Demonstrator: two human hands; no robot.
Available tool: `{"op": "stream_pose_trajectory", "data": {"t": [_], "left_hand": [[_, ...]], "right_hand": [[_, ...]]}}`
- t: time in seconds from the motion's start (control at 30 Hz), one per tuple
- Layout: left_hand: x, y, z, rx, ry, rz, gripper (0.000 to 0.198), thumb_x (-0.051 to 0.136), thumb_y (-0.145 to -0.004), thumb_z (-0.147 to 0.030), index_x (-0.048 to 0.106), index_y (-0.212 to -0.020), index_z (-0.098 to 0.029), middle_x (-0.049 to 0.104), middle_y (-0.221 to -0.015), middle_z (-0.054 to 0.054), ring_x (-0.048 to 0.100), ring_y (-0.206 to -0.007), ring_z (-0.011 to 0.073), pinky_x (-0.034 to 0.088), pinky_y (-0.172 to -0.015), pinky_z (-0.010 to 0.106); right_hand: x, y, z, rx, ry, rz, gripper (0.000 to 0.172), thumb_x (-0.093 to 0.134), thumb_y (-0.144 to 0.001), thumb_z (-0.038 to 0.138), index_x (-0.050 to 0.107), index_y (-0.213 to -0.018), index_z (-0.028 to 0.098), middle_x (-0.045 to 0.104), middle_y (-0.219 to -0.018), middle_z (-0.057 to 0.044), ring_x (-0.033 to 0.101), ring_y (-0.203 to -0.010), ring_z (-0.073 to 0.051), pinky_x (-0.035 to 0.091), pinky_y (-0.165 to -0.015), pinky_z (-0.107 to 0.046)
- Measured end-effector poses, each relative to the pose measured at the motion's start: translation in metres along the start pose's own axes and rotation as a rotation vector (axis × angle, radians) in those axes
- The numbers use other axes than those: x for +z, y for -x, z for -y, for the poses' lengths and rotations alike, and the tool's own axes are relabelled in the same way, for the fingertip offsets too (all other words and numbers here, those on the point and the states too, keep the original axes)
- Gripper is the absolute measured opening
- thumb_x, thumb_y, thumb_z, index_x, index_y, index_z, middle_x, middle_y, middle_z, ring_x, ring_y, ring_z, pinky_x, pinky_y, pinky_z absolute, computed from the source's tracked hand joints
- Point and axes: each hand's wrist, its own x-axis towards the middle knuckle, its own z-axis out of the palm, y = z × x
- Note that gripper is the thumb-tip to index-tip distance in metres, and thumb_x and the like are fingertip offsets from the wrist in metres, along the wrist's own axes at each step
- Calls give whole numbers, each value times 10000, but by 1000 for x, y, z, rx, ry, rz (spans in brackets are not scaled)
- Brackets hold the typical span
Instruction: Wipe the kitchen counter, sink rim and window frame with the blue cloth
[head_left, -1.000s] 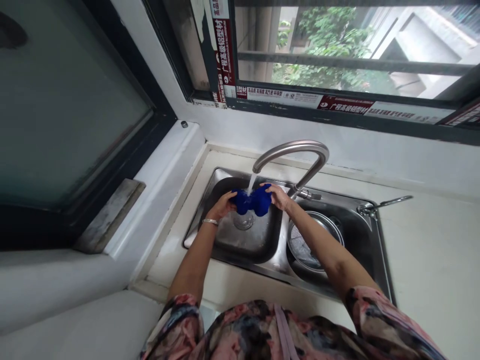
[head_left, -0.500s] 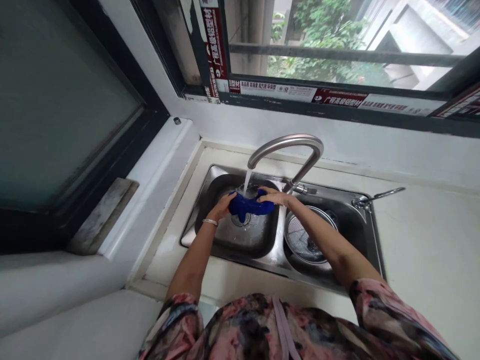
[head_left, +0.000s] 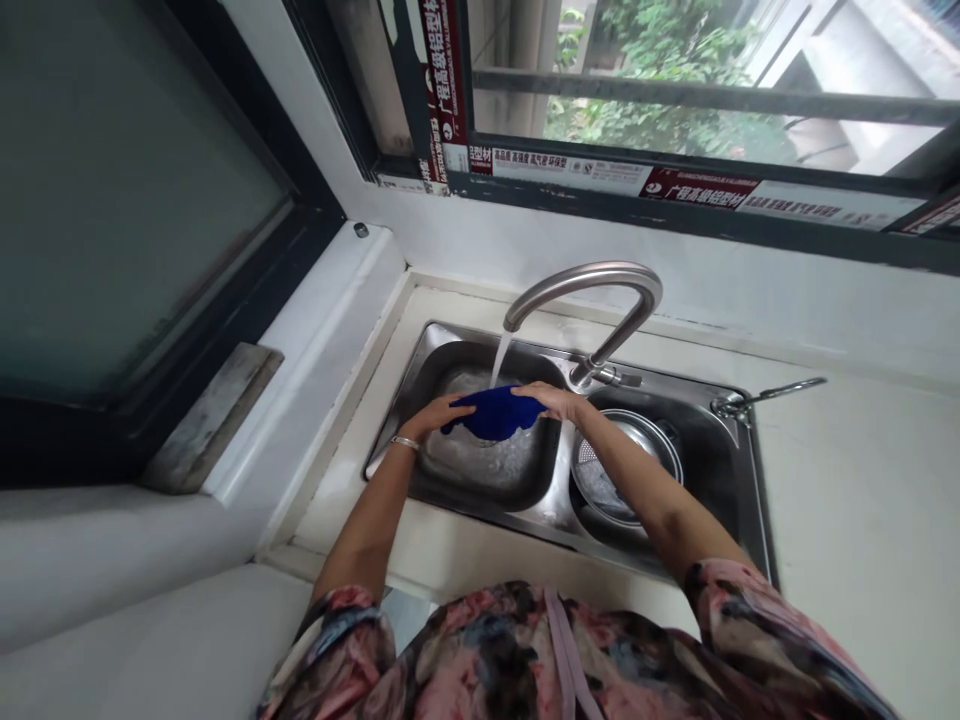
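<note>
Gently, the open left hand (head_left: 439,415) and open right hand (head_left: 544,400) lie flat on a blue cloth (head_left: 495,413), neither closed around it. The cloth sits above the left basin of a steel double sink (head_left: 525,520), with running water (head_left: 499,360) from a curved tap (head_left: 585,275) falling at its far edge. A mesh strainer (head_left: 600,480) sits in the right basin.
</note>
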Motion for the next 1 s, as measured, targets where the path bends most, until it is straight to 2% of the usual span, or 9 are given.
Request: {"op": "stream_pose_trajectory", "data": {"t": [0.1,0.23,0.33,0.5,0.57,0.67,0.77,0.87,1.0], "left_hand": [[2,-1,0,-65,213,-46,468,953,-698,-514,813,-968,-159,776,-857,94,730,-852,266,562,-731,321],[7,-7,-2,-21,373,-141,534,912,-729,-580,784,-1030,-157,802,-978,125,750,-939,271,598,-823,353],[6,-12,-6,-2,449,-206,562,953,-668,-555,758,-1014,-157,799,-955,110,756,-921,264,602,-823,347],[-1,-13,-10,-18,497,-253,511,991,-616,-439,755,-982,-173,781,-892,71,743,-835,232,594,-770,320],[-3,-13,-11,-34,509,-278,444,985,-641,-406,748,-939,-177,762,-831,57,713,-744,202,555,-663,282],[-1,-16,-12,-52,531,-325,361,959,-708,-380,701,-862,-181,667,-675,-13,587,-554,124,386,-484,220],[6,-21,-16,-64,562,-345,329,919,-787,-353,646,-818,-171,556,-578,-58,462,-464,74,256,-426,203],[16,-25,-22,-77,591,-346,312,867,-860,-313,607,-775,-164,530,-563,-52,411,-448,54,212,-404,199],[27,-28,-27,-94,609,-338,260,840,-885,-290,635,-793,-158,543,-578,-44,402,-438,52,205,-378,191]], "right_hand": [[17,1,2,12,-264,-5,234,866,-882,375,723,-843,193,712,-667,-15,660,-575,-162,589,-544,-247],[33,-6,11,-32,-356,-31,133,788,-931,315,726,-926,197,727,-695,0,655,-565,-149,579,-547,-223],[39,-11,17,-51,-389,-53,71,737,-951,255,729,-950,185,737,-708,-7,653,-561,-143,572,-547,-210],[44,-17,15,-61,-430,-98,123,666,-1014,273,726,-980,170,719,-669,-13,646,-533,-160,555,-504,-227],[46,-19,12,-67,-449,-117,144,642,-1036,281,726,-992,172,701,-641,-4,638,-519,-163,559,-505,-234],[48,-23,8,-86,-479,-153,156,648,-1047,300,715,-970,182,688,-623,3,642,-519,-165,570,-520,-237],[48,-25,5,-110,-503,-200,195,631,-1060,297,685,-904,192,668,-602,11,617,-493,-155,556,-503,-232],[43,-26,3,-128,-503,-238,226,601,-1068,285,664,-871,194,659,-597,7,606,-489,-150,539,-487,-225],[33,-25,-5,-163,-471,-286,195,706,-1009,335,647,-876,204,641,-604,23,575,-483,-135,504,-471,-211]]}}
